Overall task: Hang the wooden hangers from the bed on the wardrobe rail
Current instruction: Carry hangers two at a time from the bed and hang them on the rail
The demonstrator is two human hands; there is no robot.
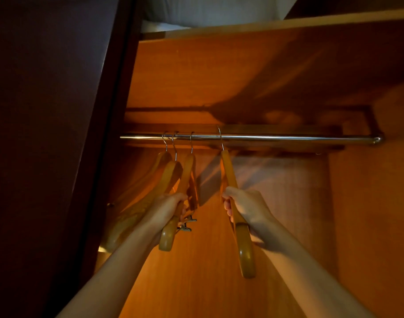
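Four wooden hangers hook over the wardrobe rail (265,137), the left hand (167,206) gripping the third hanger (173,223) and the right hand (244,208) gripping the fourth hanger (242,244), apart.

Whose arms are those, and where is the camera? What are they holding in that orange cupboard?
The camera sits on a person's head, so you see their own two bare arms reaching out in front. There is only this one picture. They are looking into a wooden wardrobe, with a shiny metal rail across it. Four wooden hangers hook over the rail. The left hand grips the third hanger, which has little metal clips. The right hand grips the fourth hanger, which hangs apart to the right. The first hanger and second hanger hang at the left, untouched. Above, on a shelf, lies something pale and soft, maybe a pillow.
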